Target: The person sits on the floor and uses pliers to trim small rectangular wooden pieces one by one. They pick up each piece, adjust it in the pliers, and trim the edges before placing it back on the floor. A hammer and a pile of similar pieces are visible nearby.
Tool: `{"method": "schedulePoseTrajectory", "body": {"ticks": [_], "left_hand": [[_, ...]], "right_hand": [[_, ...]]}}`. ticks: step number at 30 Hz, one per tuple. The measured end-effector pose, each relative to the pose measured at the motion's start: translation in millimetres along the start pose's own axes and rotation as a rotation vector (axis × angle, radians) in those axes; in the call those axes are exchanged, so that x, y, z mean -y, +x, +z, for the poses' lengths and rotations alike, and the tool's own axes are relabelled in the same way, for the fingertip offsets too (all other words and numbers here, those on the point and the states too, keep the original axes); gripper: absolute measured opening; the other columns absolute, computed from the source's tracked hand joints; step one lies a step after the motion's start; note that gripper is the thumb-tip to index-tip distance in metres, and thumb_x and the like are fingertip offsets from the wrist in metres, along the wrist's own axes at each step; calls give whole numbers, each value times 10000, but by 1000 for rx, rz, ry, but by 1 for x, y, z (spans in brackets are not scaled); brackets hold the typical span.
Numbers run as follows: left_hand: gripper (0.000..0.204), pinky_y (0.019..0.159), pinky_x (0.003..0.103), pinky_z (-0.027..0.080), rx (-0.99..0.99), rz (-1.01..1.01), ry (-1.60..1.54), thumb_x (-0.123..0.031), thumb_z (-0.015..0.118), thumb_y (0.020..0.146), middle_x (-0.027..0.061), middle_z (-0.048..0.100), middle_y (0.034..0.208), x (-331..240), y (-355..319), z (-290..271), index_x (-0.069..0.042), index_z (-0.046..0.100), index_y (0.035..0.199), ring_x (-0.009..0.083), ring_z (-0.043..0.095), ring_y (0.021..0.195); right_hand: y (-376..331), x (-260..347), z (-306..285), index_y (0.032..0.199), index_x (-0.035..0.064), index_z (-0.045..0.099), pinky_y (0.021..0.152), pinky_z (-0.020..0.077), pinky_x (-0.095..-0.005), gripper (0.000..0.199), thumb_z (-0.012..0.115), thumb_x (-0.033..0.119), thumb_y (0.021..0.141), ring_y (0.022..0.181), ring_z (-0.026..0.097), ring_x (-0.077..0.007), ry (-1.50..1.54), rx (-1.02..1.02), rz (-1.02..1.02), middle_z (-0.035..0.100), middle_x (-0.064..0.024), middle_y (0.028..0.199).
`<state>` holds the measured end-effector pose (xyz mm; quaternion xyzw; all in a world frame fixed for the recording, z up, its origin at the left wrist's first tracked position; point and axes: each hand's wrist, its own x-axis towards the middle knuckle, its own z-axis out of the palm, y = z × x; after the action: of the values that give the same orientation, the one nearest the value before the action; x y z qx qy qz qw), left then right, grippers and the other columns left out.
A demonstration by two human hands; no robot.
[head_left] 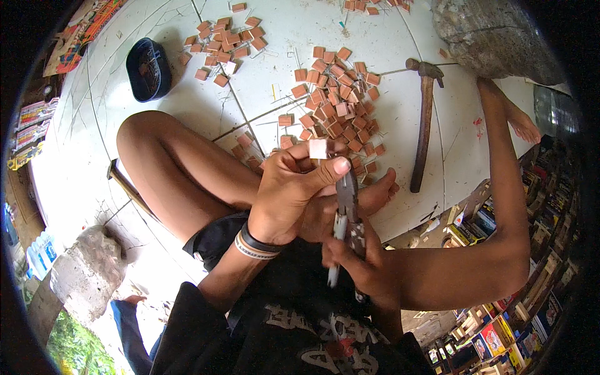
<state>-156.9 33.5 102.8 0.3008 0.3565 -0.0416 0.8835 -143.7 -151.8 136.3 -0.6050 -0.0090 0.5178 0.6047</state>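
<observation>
The small square tile piece [318, 149] sits pinched in your left hand [289, 194], thumb pressed along its lower edge and fingers curled behind it, held up just above your crossed legs. The face turned toward you is pale, almost white, and squarish, with fairly straight edges; it is paler than the loose pieces on the floor, which show reddish-brown faces. Your right hand [362, 265] is wrapped tight around the handles of a pair of pliers [347, 215], whose dark head points up toward the piece and ends just below your left thumb; whether the tips touch the piece you cannot tell, since the thumb hides that spot. One handle is pale, the other dark and speckled.

Beyond your hands, a heap of brown tile pieces [337, 103] lies spread on the white floor [275, 37], with a smaller cluster [225, 40] further left. A hammer [425, 119] with a wooden handle lies to the right of the heap, well apart from your hands. A dark cap [148, 69] rests on the floor at the left.
</observation>
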Motion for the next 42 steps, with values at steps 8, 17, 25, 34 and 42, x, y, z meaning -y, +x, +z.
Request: {"method": "schedulePoseTrajectory", "body": {"ticks": [8, 17, 25, 34, 42], "left_hand": [[278, 721, 259, 595, 45, 36, -83, -161, 774, 960, 55, 731, 969, -13, -11, 1, 3, 701, 1172, 117, 696, 810], [253, 876, 282, 572, -24, 153, 24, -177, 737, 994, 36, 750, 1029, -15, -4, -16, 5, 736, 1168, 124, 701, 914], [180, 885, 267, 553, 20, 358, 292, -59, 743, 964, 74, 774, 1025, -4, 0, -10, 42, 754, 1113, 104, 694, 952], [188, 845, 254, 554, 63, 351, 339, -46, 744, 955, 77, 782, 1024, -2, -2, -12, 42, 756, 1121, 97, 697, 924], [180, 818, 242, 549, 76, 391, 357, -42, 749, 947, 80, 786, 989, -2, -3, -12, 51, 761, 1101, 87, 690, 894]], "right_hand": [[-1, 9, 4, 1486, 63, 389, 692, 465, -306, 547, 659, 222, 1038, 795, 545, -143, 447, 186, 73, 544, -52, 961], [1, -2, -7, 1547, 29, 391, 998, 491, -391, 619, 648, 270, 1039, 1125, 610, -232, -115, -133, 57, 616, -149, 1264], [-5, 25, -7, 1515, 30, 418, 965, 520, -360, 537, 610, 221, 1051, 1109, 617, -205, 68, -77, 61, 610, -121, 1238], [-4, 27, -7, 1568, -23, 324, 956, 565, -396, 605, 589, 173, 1061, 1075, 626, -205, 102, 28, 86, 598, -95, 1163], [-7, 30, -4, 1528, 26, 379, 826, 521, -299, 567, 625, 220, 1055, 908, 614, -150, 98, -26, 98, 600, -53, 1028]]}}
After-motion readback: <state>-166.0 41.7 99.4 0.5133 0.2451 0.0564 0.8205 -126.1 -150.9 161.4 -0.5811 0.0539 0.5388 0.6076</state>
